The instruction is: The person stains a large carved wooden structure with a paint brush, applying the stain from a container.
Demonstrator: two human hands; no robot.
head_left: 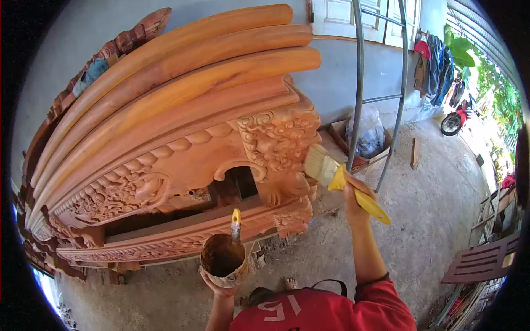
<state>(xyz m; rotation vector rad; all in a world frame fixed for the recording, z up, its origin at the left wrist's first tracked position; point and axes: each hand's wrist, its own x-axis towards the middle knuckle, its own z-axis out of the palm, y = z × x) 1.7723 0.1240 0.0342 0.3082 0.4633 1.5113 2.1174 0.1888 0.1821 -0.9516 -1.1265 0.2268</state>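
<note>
My right hand [355, 197] is closed around the yellow handle of a wide paintbrush [324, 167]. The brush's pale bristles point up and left, right at the carved corner of a large orange-brown wooden piece [284, 140]. Low in front of me, my left hand [218, 284] grips a round pot [241, 274] from below. Dark brown residue coats the pot's inside. A second, smaller brush with a yellow-tipped handle [236, 223] stands in the pot at its far rim, its bristles hidden. Scrolls and rows of carved beads run along the wooden front.
Three smooth rounded beams [237, 71] lie across the top of the carved piece. A metal ladder [359, 83] leans by the wall, near a box with a plastic bag [369, 132]. Clothes [436, 69] hang farther back, beside a red motorbike [455, 120]. Brown slatted wood [480, 259] lies at right.
</note>
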